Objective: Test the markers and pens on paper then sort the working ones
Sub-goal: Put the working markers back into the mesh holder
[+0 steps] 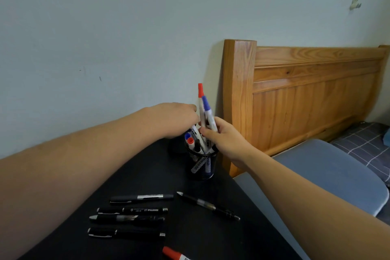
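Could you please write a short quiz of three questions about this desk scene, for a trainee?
1. True or false: the right hand holds two markers, the red-capped marker and the blue-capped marker.
2. How many black pens lie in the row on the black table? A) two B) four C) six
3. Fill in: the mesh cup stands beside the wooden ____.

Key: 1 true; 2 B; 3 headboard.

Dim, soft daylight; wide-angle edge distortion
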